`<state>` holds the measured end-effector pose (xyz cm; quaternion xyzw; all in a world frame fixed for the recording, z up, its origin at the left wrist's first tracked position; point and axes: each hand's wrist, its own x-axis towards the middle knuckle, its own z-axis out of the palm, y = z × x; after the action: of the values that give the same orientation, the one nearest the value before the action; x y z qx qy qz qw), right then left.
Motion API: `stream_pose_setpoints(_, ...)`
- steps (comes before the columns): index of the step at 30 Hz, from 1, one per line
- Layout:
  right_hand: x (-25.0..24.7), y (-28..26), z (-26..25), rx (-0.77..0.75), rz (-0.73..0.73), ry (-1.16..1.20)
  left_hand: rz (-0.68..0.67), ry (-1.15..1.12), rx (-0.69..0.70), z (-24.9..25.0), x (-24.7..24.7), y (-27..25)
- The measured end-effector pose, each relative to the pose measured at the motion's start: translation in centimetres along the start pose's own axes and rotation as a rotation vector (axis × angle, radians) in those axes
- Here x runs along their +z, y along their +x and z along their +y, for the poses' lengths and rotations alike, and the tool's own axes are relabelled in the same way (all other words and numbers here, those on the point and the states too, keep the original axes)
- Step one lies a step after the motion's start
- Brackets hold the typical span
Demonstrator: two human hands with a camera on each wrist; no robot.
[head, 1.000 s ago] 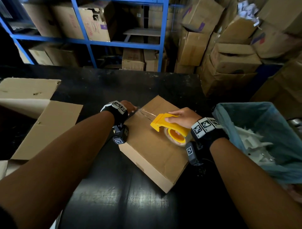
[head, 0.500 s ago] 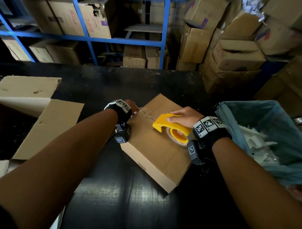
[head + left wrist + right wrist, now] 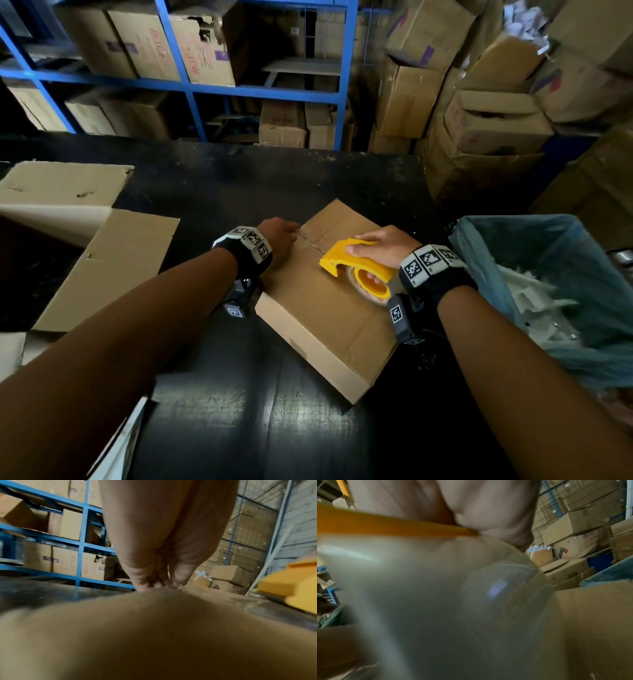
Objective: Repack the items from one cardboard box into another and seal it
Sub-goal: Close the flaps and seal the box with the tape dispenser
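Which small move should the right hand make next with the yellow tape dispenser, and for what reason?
Probably draw the tape dispenser along the closed box's seam toward the near edge. The right hand grips it on the box top, the left hand presses the tape end at the far edge, and most of the seam looks untaped.

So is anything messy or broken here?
Mostly behind the table: the stacked cardboard boxes at the back right lean crookedly, with crushed, gaping flaps. One shelf box has a torn top corner. The box being taped looks fine.
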<state>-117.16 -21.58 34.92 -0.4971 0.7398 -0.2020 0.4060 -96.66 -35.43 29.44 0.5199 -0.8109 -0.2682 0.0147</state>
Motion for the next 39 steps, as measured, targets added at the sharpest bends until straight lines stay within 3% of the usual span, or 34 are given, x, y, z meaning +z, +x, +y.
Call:
stream_pose_setpoints(4,0.1,0.3,0.0,0.007,0.017,0.016,-0.074,0.178,0.042,-0.5,1.6,-1.2)
stream_pose_setpoints(9,-0.2,0.2,-0.1,0.019,-0.038,0.056,-0.044,0.428,0.377,-0.2,3.1,-1.7)
stream_pose_setpoints(17,-0.1,-1.0,0.1,-0.016,-0.026,0.082,-0.028,0.545,0.476,0.2,4.7,-2.8)
stream_pose_setpoints(27,0.2,-0.5,-0.3,-0.067,0.001,-0.126,-0.069,0.499,0.4,0.7,4.9,-2.8)
stream_pose_setpoints(39,-2.9,-4.6,3.5,-0.07,0.052,-0.108,-0.064,0.536,0.363,0.7,5.2,-2.5)
